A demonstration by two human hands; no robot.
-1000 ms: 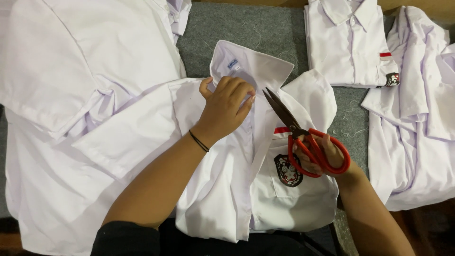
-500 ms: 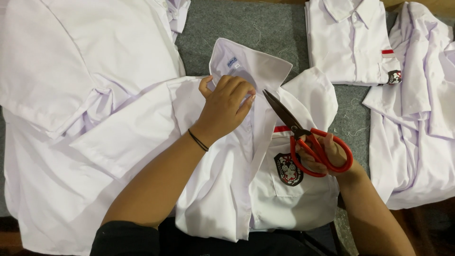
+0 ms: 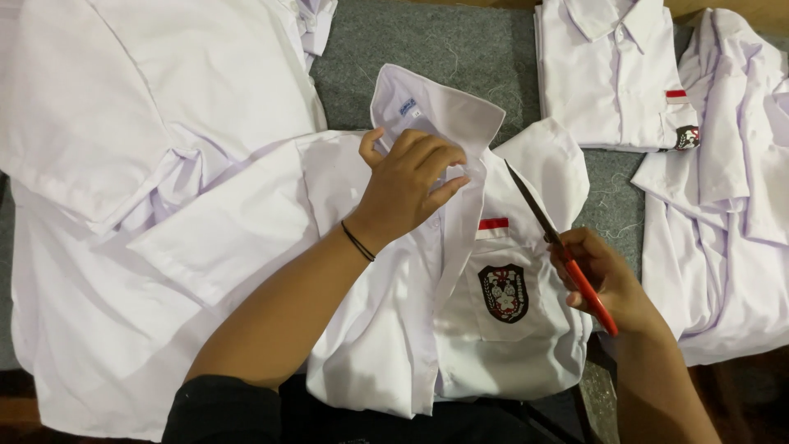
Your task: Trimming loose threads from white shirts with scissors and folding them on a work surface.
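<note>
A white short-sleeved shirt (image 3: 394, 329) lies spread in front of me, with a dark emblem patch (image 3: 503, 292) on its chest pocket and a small red and white strip above that. My left hand (image 3: 407, 189) pinches the fabric just below the collar (image 3: 436, 103). My right hand (image 3: 604, 284) holds red-handled scissors (image 3: 559, 242), blades together and pointing up-left, over the shirt's right shoulder. The blade tips are a short way right of my left fingers, not touching them.
More white shirts surround the work: a large pile (image 3: 140, 148) at left, a folded one (image 3: 612, 74) at top right, another (image 3: 723, 214) at far right. All lie on a grey felt surface (image 3: 460, 41) with loose threads.
My right hand has turned, so the scissors' red loops now sit hidden in the palm, and the blades have closed. The left hand's fingers have curled more onto the collar area.
</note>
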